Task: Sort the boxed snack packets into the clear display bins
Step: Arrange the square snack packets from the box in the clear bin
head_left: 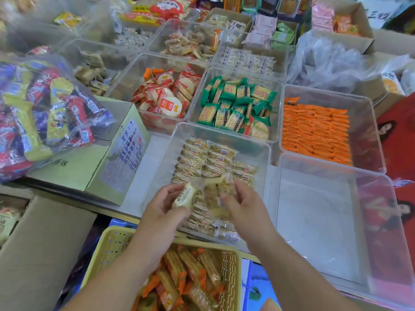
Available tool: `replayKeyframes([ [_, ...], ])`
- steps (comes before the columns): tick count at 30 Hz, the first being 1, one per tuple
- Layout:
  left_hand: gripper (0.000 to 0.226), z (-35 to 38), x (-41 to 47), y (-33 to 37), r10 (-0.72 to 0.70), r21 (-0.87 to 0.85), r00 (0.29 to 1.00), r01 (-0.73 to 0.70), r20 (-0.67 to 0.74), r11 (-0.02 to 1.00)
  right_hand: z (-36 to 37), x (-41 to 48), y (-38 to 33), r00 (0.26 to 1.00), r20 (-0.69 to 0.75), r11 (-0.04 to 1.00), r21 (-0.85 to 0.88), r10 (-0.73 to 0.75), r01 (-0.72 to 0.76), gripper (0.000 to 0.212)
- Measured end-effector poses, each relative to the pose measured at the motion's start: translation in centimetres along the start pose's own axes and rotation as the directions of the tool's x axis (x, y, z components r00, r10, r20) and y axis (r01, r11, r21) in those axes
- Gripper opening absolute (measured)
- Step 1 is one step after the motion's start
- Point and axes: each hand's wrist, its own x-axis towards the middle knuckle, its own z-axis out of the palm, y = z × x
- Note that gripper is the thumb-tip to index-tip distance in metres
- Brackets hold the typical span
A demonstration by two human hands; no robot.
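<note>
Basket [112, 240] cropped below; left hand [165, 206]'s packet [185, 196] blurred.

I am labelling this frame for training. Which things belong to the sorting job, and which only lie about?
Job: left hand holding a pale snack packet; right hand pinching clear-wrapped packets; front clear bin with rows of like packets.
Lying about: bag of mixed snacks; pale green carton; bin of green-wrapped crackers; bin of orange packets; yellow basket of orange-wrapped crackers.

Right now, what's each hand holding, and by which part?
Left-hand grip pinches a pale wrapped packet by its lower left edge; right-hand grip holds a clear-wrapped packet by its right side.
</note>
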Motion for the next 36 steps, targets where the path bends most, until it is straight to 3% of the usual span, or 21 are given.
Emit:
replayKeyframes([
  [2, 0.040, -1.0, 0.7, -0.4, -0.033, -0.018, 0.997, 0.032, -0.064, 0.999, -2.1, 2.1, -0.8, 0.986, -0.052, 0.966, -0.218, -0.157, 0.142, 0.024],
  [5, 0.029, -2.3, 1.5, -0.7, -0.116, -0.113, 0.984, 0.101, -0.133, 0.988, -5.5, 6.1, -2.2, 0.920, 0.030, 0.701, -0.638, -0.391, 0.319, 0.026],
  [8, 0.030, -2.8, 1.9, -0.8, -0.165, -0.187, 0.983, 0.149, -0.073, 0.971, -7.6, 10.1, -2.8, 0.946, 0.162, 0.414, -0.869, -0.280, 0.271, 0.038],
  [11, 0.032, -3.0, 2.1, -0.8, -0.168, -0.221, 0.986, 0.160, -0.015, 0.962, -7.7, 13.2, -2.4, 0.959, 0.223, 0.070, -0.969, -0.175, 0.238, 0.042],
  [13, 0.030, -3.3, 2.4, -1.0, -0.176, -0.265, 0.984, 0.170, 0.001, 0.949, -7.2, 14.9, -1.9, 0.961, 0.238, -0.038, -0.971, -0.141, 0.235, 0.043],
  [15, 0.027, -3.7, 2.5, -1.2, -0.182, -0.314, 0.983, 0.178, 0.015, 0.933, -6.5, 16.1, -1.4, 0.969, 0.233, -0.057, -0.972, -0.088, 0.228, 0.044],
  [18, 0.018, -4.1, 2.7, -1.6, -0.187, -0.334, 0.982, 0.186, 0.030, 0.924, -5.4, 17.6, -0.5, 0.986, 0.163, 0.006, -0.987, -0.046, 0.164, 0.035],
  [20, 0.025, -4.2, 3.0, -1.8, -0.209, -0.332, 0.978, 0.206, 0.026, 0.921, -4.6, 18.3, 0.5, 0.995, 0.100, 0.030, -0.995, -0.010, 0.100, 0.033],
  [24, 0.044, -4.3, 3.3, -1.7, -0.220, -0.344, 0.975, 0.221, 0.043, 0.913, -2.9, 18.6, 2.1, 0.998, -0.016, 0.195, -0.980, 0.066, -0.029, 0.042],
  [27, 0.043, -4.4, 3.1, -1.7, -0.207, -0.344, 0.977, 0.210, 0.048, 0.915, -2.6, 18.3, 1.9, 0.995, -0.056, 0.213, -0.974, 0.077, -0.072, 0.042],
  [32, 0.035, -4.5, 3.0, -2.0, -0.179, -0.300, 0.983, 0.184, 0.044, 0.936, -2.3, 15.6, 2.0, 0.990, -0.053, 0.167, -0.986, -0.134, -0.030, 0.053],
  [36, 0.029, -4.5, 3.0, -1.9, -0.175, -0.324, 0.984, 0.177, 0.033, 0.929, -1.4, 12.7, 4.0, 0.987, -0.021, 0.164, -0.986, -0.160, 0.005, 0.077],
])
